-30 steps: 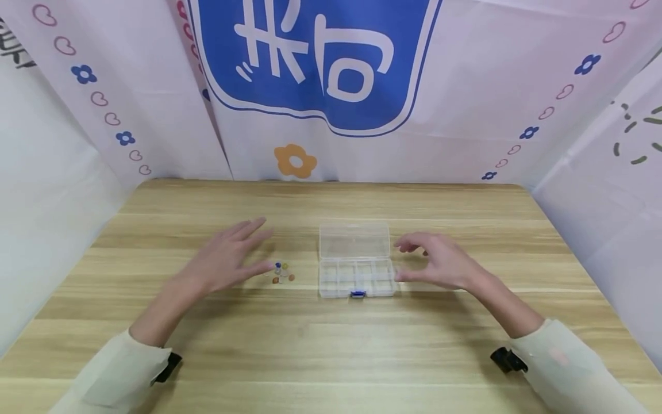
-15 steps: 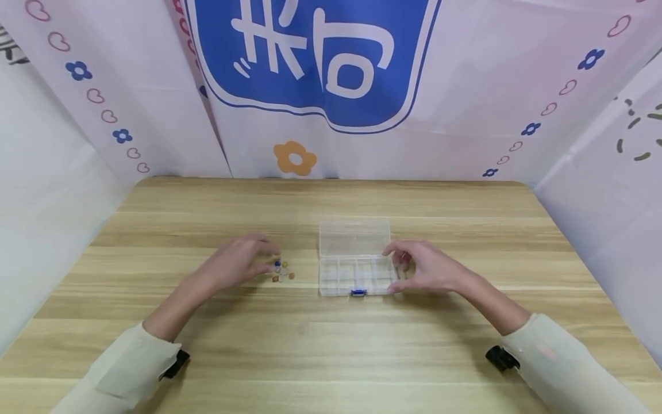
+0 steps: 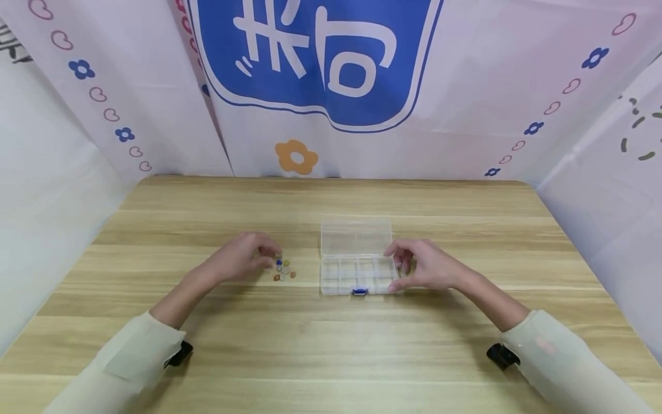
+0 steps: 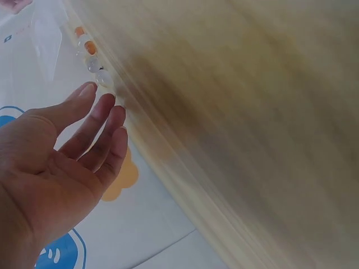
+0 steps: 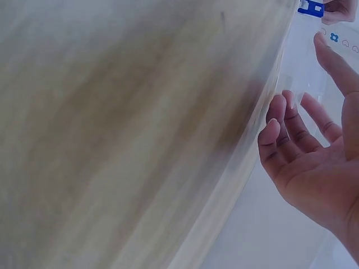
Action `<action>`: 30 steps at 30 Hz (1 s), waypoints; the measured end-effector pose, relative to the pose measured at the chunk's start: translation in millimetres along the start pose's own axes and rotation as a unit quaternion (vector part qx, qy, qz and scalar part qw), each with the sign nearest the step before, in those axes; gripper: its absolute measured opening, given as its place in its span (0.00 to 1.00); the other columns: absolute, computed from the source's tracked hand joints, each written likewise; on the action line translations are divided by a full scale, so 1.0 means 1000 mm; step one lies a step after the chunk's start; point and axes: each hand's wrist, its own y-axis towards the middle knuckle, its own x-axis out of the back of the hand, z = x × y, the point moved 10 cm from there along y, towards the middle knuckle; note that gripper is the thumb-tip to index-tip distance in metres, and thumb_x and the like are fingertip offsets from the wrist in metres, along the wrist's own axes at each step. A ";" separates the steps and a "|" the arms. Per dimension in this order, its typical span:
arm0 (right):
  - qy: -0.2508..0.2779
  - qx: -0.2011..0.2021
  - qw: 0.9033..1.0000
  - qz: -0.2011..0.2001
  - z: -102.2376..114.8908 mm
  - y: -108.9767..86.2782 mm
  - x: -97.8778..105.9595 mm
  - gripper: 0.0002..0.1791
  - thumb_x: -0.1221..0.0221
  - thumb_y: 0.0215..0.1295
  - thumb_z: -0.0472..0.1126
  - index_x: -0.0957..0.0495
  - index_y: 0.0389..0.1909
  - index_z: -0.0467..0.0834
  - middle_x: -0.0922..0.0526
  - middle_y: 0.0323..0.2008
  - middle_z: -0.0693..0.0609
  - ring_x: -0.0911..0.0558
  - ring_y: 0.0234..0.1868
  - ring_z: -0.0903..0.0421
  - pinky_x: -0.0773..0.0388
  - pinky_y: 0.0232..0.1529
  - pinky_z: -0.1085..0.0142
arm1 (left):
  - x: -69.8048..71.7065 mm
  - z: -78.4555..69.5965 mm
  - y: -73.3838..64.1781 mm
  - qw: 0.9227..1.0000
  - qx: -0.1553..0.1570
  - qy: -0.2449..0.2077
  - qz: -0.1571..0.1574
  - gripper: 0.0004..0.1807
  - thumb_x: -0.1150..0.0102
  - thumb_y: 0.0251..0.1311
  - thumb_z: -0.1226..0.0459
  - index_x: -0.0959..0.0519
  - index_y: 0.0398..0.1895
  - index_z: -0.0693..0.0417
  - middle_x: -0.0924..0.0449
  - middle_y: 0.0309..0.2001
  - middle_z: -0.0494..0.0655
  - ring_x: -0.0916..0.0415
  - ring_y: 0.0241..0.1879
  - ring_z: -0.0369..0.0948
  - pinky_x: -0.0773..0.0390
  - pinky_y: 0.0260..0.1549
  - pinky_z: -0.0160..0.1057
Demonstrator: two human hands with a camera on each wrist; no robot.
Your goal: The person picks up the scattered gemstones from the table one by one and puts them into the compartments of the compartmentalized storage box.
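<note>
The clear plastic box (image 3: 336, 290) lies on the desk (image 3: 315, 362) with its lid (image 3: 355, 237) open, laid back on the far side. Dividers split the box into small compartments, and a blue latch (image 3: 360, 291) sits at the middle of its near edge. The right hand (image 3: 428, 267) is at the right end of the box — the thumb at the near corner, the bent index finger towards the hinge — so its parted fingers hold that end between them.

Left of the box, and apart from it, is a small cluster of beads (image 3: 282, 277): one blue, one yellowish, two orange-brown and some clear, their exact number too small to tell. The left hand (image 3: 240, 259) is on the far side of this cluster from the box, just beside the beads. Its fingers are softly curved, a gap shows between thumb and fingertips, and nothing can be seen in their hold.

Nearer the person than the box, pale sleeves (image 3: 566, 353) cover both forearms, with a black device (image 3: 502, 356) at each cuff. Behind the box, past the desk, hangs a white cloth (image 3: 481, 103) bearing a blue emblem (image 3: 310, 86) and an orange flower (image 3: 296, 146).
</note>
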 end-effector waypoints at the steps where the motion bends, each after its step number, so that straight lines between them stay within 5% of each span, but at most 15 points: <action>1: 0.003 0.002 1.000 0.000 0.000 0.000 0.000 0.33 0.18 0.48 0.43 0.21 0.53 0.35 0.19 0.36 0.50 0.20 0.36 0.54 0.20 0.40 0.64 | 0.000 0.000 0.001 1.000 -0.005 0.000 0.000 0.10 0.33 0.63 0.75 0.14 0.47 0.66 0.13 0.42 0.54 0.17 0.41 0.46 0.16 0.43 0.47; 8: 0.012 -0.001 1.000 0.001 -0.001 0.001 0.001 0.32 0.18 0.47 0.42 0.21 0.52 0.35 0.20 0.35 0.49 0.20 0.34 0.56 0.20 0.38 0.66 | -0.002 -0.007 0.009 0.999 -0.041 0.004 0.003 0.05 0.33 0.61 0.77 0.12 0.36 0.62 0.13 0.37 0.50 0.17 0.38 0.45 0.16 0.42 0.46; 30: 0.046 -0.005 0.999 -0.001 -0.007 0.001 -0.001 0.31 0.18 0.49 0.41 0.21 0.50 0.34 0.21 0.34 0.47 0.22 0.31 0.56 0.22 0.34 0.67 | -0.008 -0.003 0.011 1.000 -0.006 -0.012 0.018 0.06 0.31 0.60 0.77 0.17 0.29 0.61 0.19 0.30 0.46 0.25 0.31 0.39 0.23 0.31 0.35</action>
